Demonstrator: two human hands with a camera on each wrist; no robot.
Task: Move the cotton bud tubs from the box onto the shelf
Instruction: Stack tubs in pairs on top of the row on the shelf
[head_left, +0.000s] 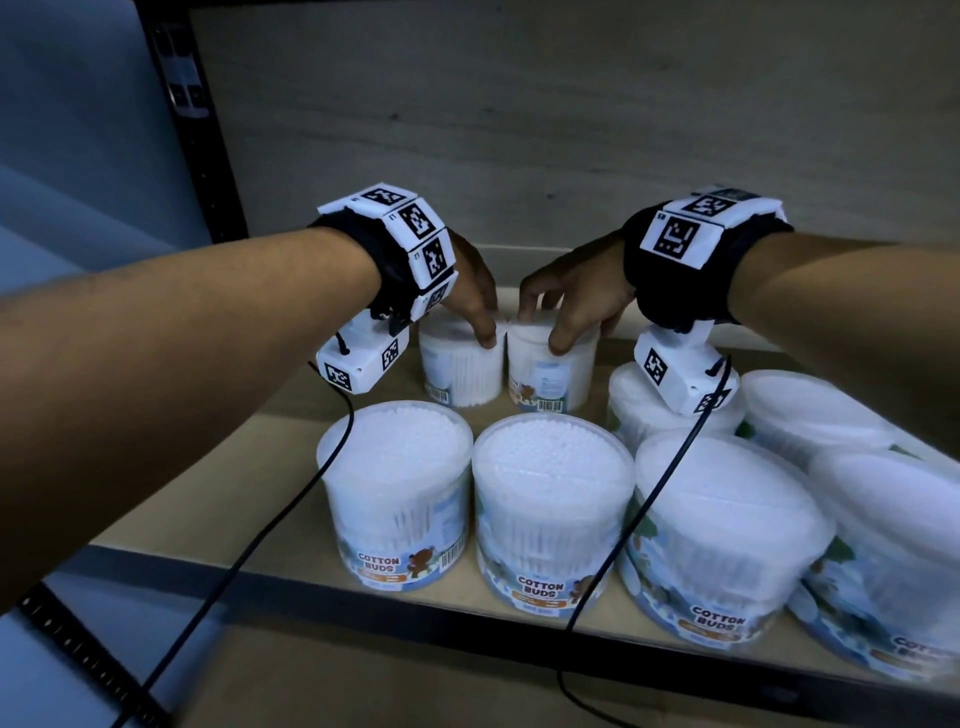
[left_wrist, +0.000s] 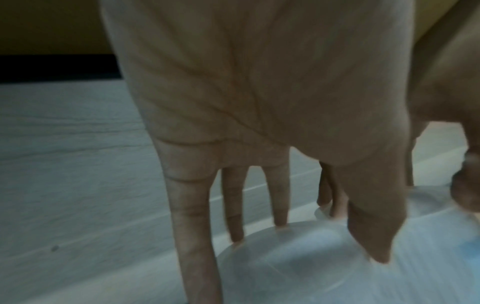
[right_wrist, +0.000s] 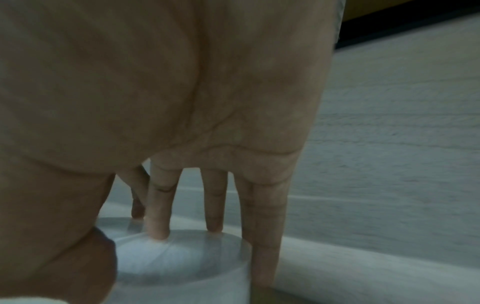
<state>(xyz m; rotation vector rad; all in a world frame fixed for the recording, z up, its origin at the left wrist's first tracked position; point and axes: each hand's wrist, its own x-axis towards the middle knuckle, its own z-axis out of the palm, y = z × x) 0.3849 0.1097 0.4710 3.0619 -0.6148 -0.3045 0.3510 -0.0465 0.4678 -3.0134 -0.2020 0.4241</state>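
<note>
Two cotton bud tubs stand side by side at the back of the shelf (head_left: 291, 467). My left hand (head_left: 480, 322) grips the left tub (head_left: 460, 374) from above by its lid, thumb on the near rim. My right hand (head_left: 563, 322) holds the right tub (head_left: 550, 379) the same way. In the left wrist view the fingers (left_wrist: 280, 205) reach over the far rim of the clear lid (left_wrist: 293, 271). In the right wrist view the fingertips (right_wrist: 158, 226) press on the tub's top (right_wrist: 182, 261), the little finger down its side. The box is out of view.
Several more cotton bud tubs fill the shelf: a front row (head_left: 397, 488) (head_left: 550, 509) (head_left: 722, 540) and others behind at the right (head_left: 810, 410). A black rail (head_left: 363, 603) edges the shelf front, a black upright (head_left: 192, 130) stands at left, a wood panel closes the back.
</note>
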